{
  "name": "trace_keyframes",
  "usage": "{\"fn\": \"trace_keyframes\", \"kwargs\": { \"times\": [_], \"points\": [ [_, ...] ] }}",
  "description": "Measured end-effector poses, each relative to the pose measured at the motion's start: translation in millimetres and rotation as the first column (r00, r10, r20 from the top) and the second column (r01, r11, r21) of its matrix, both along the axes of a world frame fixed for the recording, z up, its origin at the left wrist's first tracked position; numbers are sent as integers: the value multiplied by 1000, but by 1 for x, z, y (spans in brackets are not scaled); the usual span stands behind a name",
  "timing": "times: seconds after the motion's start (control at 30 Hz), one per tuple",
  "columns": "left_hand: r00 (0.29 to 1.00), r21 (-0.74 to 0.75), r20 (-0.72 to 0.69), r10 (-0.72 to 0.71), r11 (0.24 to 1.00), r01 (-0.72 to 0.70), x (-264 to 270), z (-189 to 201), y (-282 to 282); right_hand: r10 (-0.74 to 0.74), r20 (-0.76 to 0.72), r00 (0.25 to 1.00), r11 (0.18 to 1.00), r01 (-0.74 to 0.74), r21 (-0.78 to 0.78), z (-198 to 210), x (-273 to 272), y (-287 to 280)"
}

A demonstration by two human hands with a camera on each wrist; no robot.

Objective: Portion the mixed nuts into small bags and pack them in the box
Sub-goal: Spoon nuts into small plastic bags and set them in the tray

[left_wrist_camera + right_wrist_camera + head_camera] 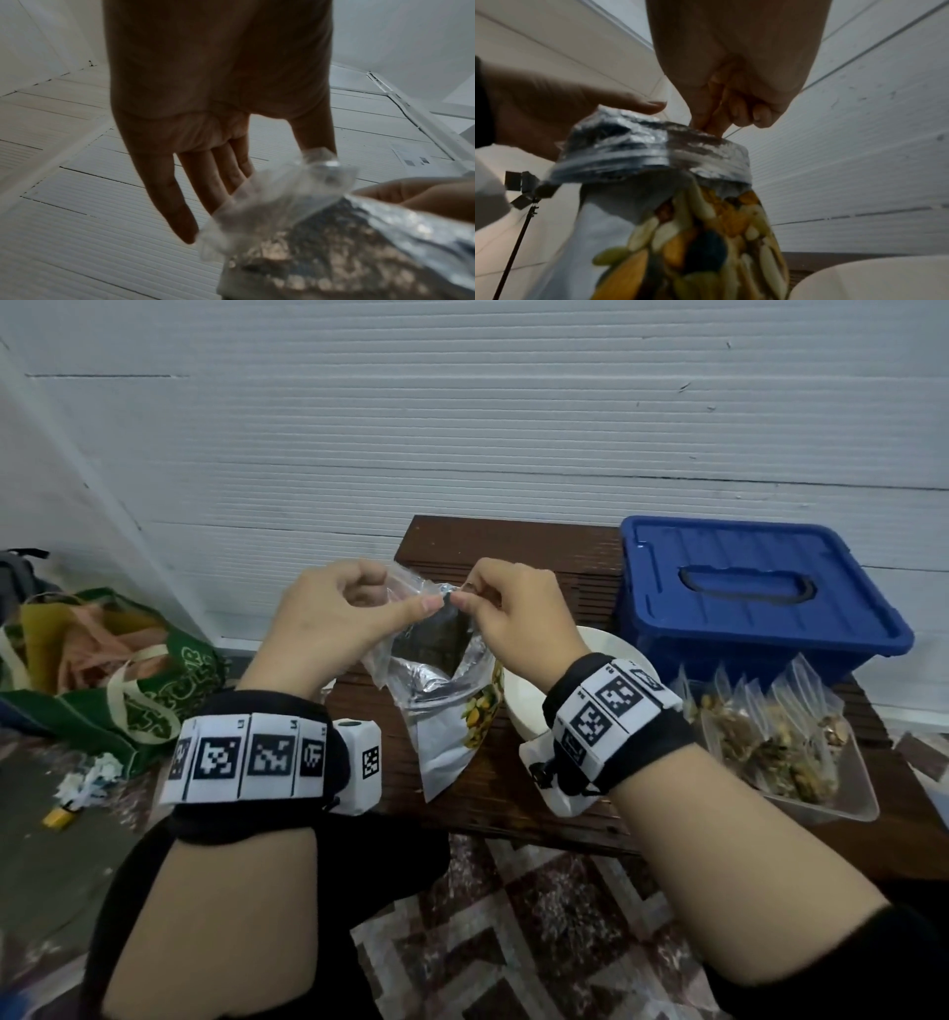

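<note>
Nut pouch [452, 711], one, pinched at its mouth by left hand [328, 618] and right hand [513, 618] grips.

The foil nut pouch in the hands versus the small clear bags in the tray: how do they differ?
The foil nut pouch is opaque, with printed nuts outside and a silver lining; the small clear bags show their nuts. The pouch is bigger. It is held up open by the left hand and right hand; the bags stand packed in the clear plastic tray.

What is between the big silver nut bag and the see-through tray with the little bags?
In the head view, a white round bowl sits between the silver foil nut bag and the clear plastic tray of small filled bags.
</note>
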State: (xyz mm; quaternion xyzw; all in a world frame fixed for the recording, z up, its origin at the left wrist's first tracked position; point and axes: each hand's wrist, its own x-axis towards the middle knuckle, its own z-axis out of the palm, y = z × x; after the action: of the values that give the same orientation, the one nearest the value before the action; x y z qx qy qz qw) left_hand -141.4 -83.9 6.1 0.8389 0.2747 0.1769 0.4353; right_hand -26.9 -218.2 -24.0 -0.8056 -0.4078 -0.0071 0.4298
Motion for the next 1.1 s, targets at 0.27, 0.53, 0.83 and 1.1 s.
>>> {"fn": "trace_keyframes", "kwargs": {
  "times": [0.27,0.53,0.83,1.1],
  "points": [
    [1000,14,1,-16,1000,16,-4,2,0,-207,-278,938,962,247,115,-1,2,-1],
    [1000,178,21,-21,984,17,-18,14,17,-382,-415,826,866,476,151,18,28,-11],
    [979,176,-124,-162,967,183,-13,9,20,-430,-477,767,788,576,215,42,40,-18],
    [968,142,-113,-223,961,237,2,1,8,-399,-421,815,834,513,202,49,34,-5]
  ]
}}
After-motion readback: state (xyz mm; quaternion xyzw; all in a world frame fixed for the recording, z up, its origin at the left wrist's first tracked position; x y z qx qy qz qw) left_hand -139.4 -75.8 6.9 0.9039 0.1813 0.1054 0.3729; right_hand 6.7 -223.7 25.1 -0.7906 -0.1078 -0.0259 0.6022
